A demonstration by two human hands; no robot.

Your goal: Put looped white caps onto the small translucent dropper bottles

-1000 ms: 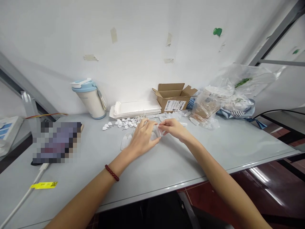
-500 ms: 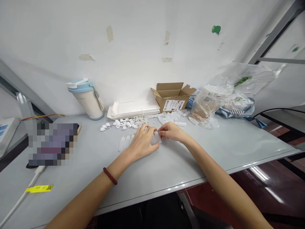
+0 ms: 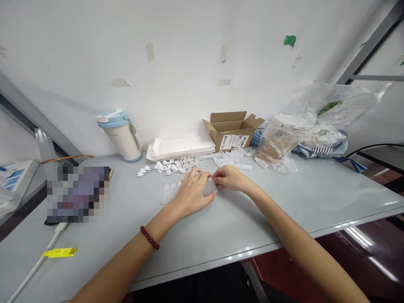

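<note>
Between my hands sits a small clear plastic bottle (image 3: 210, 187), held low over the grey table (image 3: 277, 202). My left hand (image 3: 192, 192) grips it from the left, and the fingertips of my right hand (image 3: 229, 177) pinch its far side. Further clear bottles (image 3: 168, 192) lie partly hidden under my left palm. Beyond my fingers is a heap of small white plastic caps (image 3: 167, 167) with thin loops. Several clear plastic pieces (image 3: 229, 159) lie just past my right hand.
Along the wall stand a blue-lidded tumbler (image 3: 121, 136), stacked white trays (image 3: 179, 148) and an open cardboard box (image 3: 232, 135). A bulging clear plastic bag (image 3: 279, 143) lies at the right. At the left are a pixelated flat object (image 3: 77, 194) and a white cable (image 3: 38, 263) with a yellow tag (image 3: 59, 252).
The whole view has shifted slightly as my head moved. The clear bottle now sits a little lower between my hands, and both hands stay on it.
</note>
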